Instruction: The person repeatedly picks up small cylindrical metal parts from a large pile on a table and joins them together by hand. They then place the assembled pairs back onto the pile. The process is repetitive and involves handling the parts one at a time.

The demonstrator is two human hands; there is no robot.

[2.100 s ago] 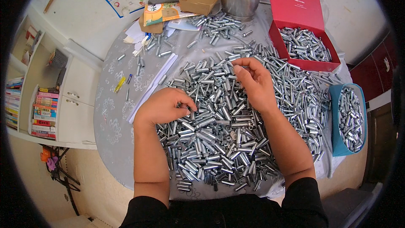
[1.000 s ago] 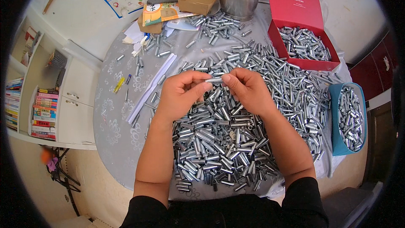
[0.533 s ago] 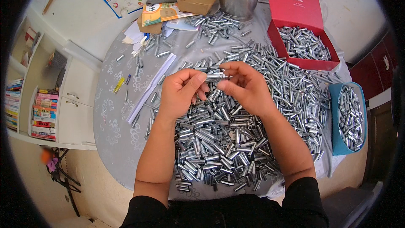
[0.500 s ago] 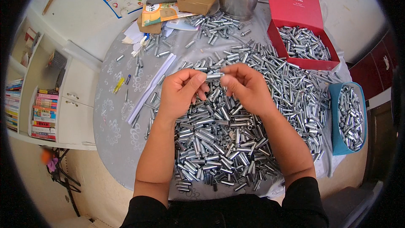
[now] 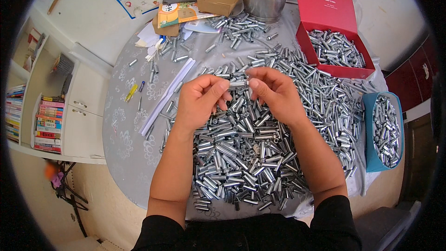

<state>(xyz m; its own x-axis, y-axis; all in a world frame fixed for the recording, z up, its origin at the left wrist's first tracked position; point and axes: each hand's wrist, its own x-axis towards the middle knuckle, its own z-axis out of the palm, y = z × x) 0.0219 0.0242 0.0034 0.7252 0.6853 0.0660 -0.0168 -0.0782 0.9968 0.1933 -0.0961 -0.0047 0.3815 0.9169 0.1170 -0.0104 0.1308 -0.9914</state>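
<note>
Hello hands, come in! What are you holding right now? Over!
Left hand and right hand pinch one small metal tube between them. Tube pile underneath. Nothing blocking.

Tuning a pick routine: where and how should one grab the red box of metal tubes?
Judging by its pose, take the red box by its near front wall, coming from the pile side. The open lid stands behind it, and tubes fill the inside, so back and top look blocked.

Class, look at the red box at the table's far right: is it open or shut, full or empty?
Open: the red box has its lid raised behind it, and metal tubes partly fill it.
</note>
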